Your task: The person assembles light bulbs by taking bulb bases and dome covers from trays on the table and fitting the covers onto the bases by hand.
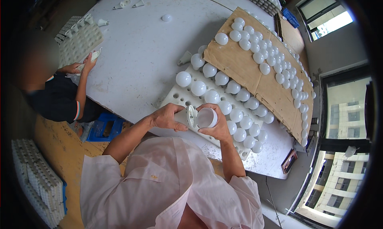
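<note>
Gripping a base [190,116] by its sides, the left hand [169,117] leaves its face uncovered, seemingly for a clear view; the right hand [219,127] curls around a dome [206,118] just beside it, both at the near edge of the tray [180,91]. Holes [176,95] there apparently stop the bulbs [212,96] from rolling. Beyond, cardboard [226,59] carries more domes [264,68], perhaps to spare them scratches from the tabletop [127,49].

head view | left fisheye | faces down | near, above table [131,49]

L grip [165,117] & R grip [218,129] curled nr ea. other, forearms [131,138] angled inward.
</note>
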A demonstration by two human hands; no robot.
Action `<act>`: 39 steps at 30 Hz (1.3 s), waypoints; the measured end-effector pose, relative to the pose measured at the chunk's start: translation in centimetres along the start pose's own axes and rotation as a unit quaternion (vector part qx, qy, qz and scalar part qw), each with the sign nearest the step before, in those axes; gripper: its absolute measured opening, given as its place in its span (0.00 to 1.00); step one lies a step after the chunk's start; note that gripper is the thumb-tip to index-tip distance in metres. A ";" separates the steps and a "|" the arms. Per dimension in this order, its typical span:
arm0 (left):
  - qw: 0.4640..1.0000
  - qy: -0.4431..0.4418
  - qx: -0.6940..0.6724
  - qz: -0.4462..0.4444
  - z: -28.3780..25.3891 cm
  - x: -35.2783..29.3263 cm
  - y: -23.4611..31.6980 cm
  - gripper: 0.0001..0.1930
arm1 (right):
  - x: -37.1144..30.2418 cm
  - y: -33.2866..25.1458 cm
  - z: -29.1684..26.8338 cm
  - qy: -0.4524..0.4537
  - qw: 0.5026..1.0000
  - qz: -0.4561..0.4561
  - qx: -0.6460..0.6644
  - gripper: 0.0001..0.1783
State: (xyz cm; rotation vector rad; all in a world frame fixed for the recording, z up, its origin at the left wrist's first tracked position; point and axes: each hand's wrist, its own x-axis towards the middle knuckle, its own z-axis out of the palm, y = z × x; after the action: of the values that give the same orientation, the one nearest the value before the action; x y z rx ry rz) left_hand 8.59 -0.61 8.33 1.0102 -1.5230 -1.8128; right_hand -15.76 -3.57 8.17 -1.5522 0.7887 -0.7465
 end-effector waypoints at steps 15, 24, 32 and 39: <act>0.991 0.011 0.133 -0.017 -0.6 -1.3 -0.6 0.23 | 0.6 -2.8 3.0 -0.112 0.953 0.009 -0.280 0.48; 0.990 0.012 0.129 -0.047 -0.3 -1.6 -2.0 0.24 | 0.5 -2.4 4.4 -0.132 0.948 0.029 -0.289 0.45; 0.992 0.028 0.122 -0.004 0.6 -1.0 -3.8 0.34 | 0.6 -0.3 5.5 -0.048 0.950 -0.195 -0.239 0.31; 0.965 0.076 0.253 -0.006 1.1 -0.2 -4.6 0.44 | 0.7 0.2 5.7 -0.014 0.953 -0.208 -0.218 0.26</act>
State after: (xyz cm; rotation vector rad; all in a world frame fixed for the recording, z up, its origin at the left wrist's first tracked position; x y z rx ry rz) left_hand 7.97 1.07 3.92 1.3560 -1.9294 -1.3370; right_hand -10.75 -0.98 7.38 -2.1664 0.6344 -0.8901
